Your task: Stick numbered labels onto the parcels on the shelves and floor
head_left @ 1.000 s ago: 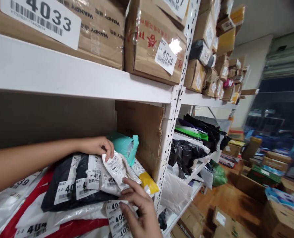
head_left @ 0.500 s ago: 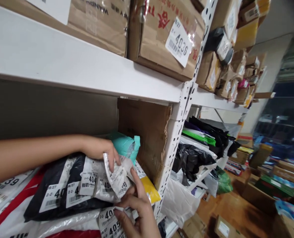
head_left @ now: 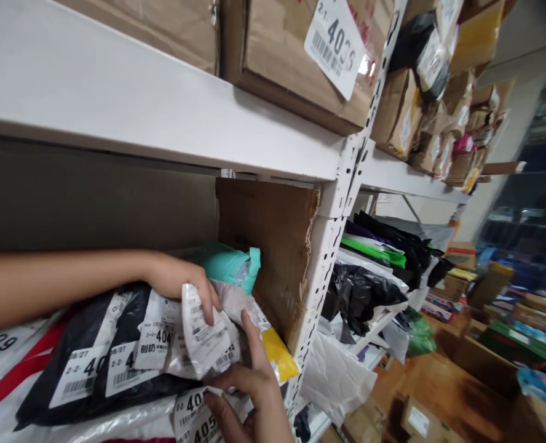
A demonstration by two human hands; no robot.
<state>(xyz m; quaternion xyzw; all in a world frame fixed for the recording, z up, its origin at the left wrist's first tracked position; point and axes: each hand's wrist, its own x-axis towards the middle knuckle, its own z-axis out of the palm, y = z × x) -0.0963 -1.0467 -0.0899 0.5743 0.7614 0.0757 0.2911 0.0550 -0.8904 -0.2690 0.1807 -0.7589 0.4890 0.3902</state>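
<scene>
My left hand (head_left: 181,284) reaches in from the left, its fingers bent over the front of a small white plastic parcel (head_left: 206,335) with a printed label; its thumb is hidden. My right hand (head_left: 254,387) is at the lower right. Its thumb and a bent finger grip the edge of a lower parcel (head_left: 194,415) with labels starting 40 and 405, while the index finger points up beside the white parcel. Left of them lie another labelled white parcel (head_left: 155,344) and dark plastic parcels (head_left: 77,351). Behind is a turquoise parcel (head_left: 229,267).
A yellow parcel (head_left: 277,354) lies against the cardboard side panel (head_left: 266,234). The white shelf beam (head_left: 162,117) runs above my hands, with a large carton (head_left: 291,67) on it. A perforated upright (head_left: 321,277) stands at right; bagged parcels (head_left: 369,289) fill the neighbouring shelf.
The small white parcel has been pulled slightly left and turned, so more of its printed label shows. My left hand has shifted slightly left with it. The view has tilted downward a little.
</scene>
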